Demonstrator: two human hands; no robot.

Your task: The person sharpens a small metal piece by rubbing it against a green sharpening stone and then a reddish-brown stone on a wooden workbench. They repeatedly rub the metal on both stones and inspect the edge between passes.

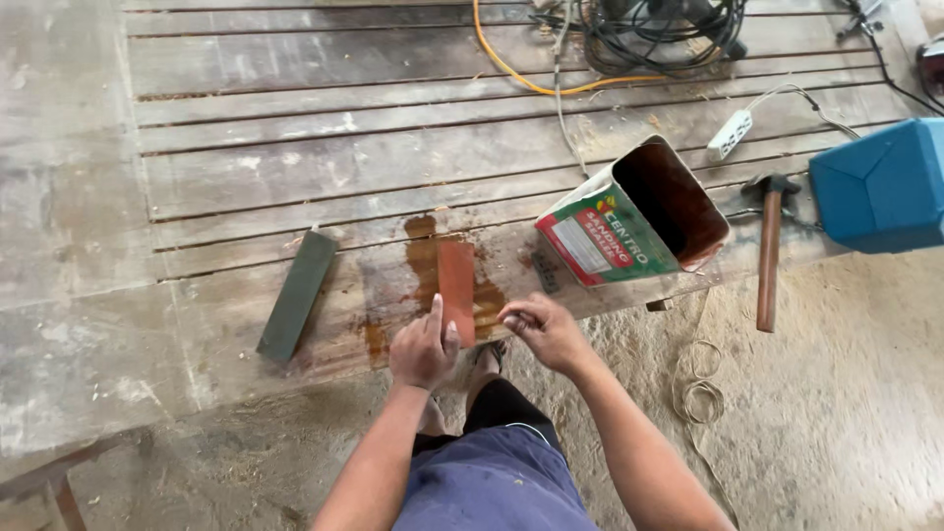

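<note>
A reddish-brown flat stone [456, 277] lies on a wet brown patch at the near edge of a worn wooden bench [295, 167]. My left hand [423, 346] is at the stone's near left corner, index finger stretched along its edge, thumb against its end, other fingers curled. My right hand [543, 330] hovers just right of the stone, fingertips pinched together. I cannot make out anything between them.
A dark green flat stone [297, 293] lies to the left. A cut-open tin [639, 221] with dark liquid tilts to the right. Beyond it are a hammer [768, 251], a blue box [880, 187], a white power strip [730, 135] and tangled cables [649, 29]. Sawdust covers the floor.
</note>
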